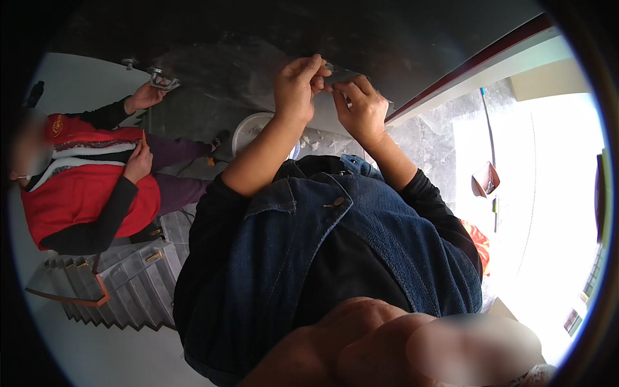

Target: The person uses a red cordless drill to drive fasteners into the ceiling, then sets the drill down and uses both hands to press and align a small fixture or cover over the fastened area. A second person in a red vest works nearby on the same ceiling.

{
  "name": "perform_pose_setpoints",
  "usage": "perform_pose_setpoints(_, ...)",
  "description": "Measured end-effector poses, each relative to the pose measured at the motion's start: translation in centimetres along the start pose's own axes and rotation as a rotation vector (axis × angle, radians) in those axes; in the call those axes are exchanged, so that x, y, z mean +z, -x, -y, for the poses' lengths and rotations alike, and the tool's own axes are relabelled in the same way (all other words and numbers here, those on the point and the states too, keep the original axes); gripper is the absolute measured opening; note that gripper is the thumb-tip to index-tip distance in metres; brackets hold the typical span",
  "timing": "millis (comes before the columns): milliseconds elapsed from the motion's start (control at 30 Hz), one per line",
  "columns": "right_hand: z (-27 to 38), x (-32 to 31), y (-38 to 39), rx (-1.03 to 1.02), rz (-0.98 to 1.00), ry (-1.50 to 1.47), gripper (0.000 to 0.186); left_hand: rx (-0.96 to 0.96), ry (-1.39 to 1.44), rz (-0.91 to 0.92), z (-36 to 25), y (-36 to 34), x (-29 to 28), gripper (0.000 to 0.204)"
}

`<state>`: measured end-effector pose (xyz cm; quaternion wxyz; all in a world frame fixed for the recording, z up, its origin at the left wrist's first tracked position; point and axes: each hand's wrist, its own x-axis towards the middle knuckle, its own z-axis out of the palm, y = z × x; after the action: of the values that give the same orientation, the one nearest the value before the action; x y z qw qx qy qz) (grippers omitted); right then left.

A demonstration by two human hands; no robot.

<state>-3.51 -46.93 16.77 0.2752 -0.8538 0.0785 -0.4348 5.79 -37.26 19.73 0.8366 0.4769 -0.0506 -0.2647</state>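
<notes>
Fingertips pinched together on a small pale piece (329, 69) — left hand (295, 84) and right hand (362, 106) touching, raised against the dark slab's (245, 39) edge, forearms bare.

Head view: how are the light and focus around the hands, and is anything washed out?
Head view: the left hand and right hand are sharp and evenly lit against a dark grey panel; the small thing pinched between them is too tiny to make out. The window side on the right is blown out to white. Fisheye bends the red edge strip, and the rim fades to black.
</notes>
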Motion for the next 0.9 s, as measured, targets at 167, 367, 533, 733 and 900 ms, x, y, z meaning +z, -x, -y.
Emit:
perform_pose_setpoints(167, 0.2, -0.3, 0.5, 0.001, -0.007, -0.024, 0.01, 0.025, 0.007, 0.008, 0.3, 0.1, -0.3, 0.013)
perform_pose_setpoints(367, 0.4, -0.6, 0.9, 0.023, 0.02, -0.038, 0.01, 0.017, 0.002, 0.009, -0.1, 0.6, 0.0, 0.009)
perform_pose_setpoints(533, 0.3, -1.2, 1.4, 0.072, 0.022, -0.061, 0.009, -0.022, 0.006, 0.004, -0.5, 1.6, 0.4, 0.009)
perform_pose_setpoints(733, 0.0, -1.5, 1.5, 0.111, 0.036, -0.097, 0.008, -0.036, -0.072, -0.047, -1.3, 1.6, 1.2, 0.009)
perform_pose_setpoints(900, -0.4, -1.7, 1.4, 0.126, 0.039, -0.122, 0.008, -0.022, -0.04, -0.103, -1.2, 1.6, 2.0, 0.006)
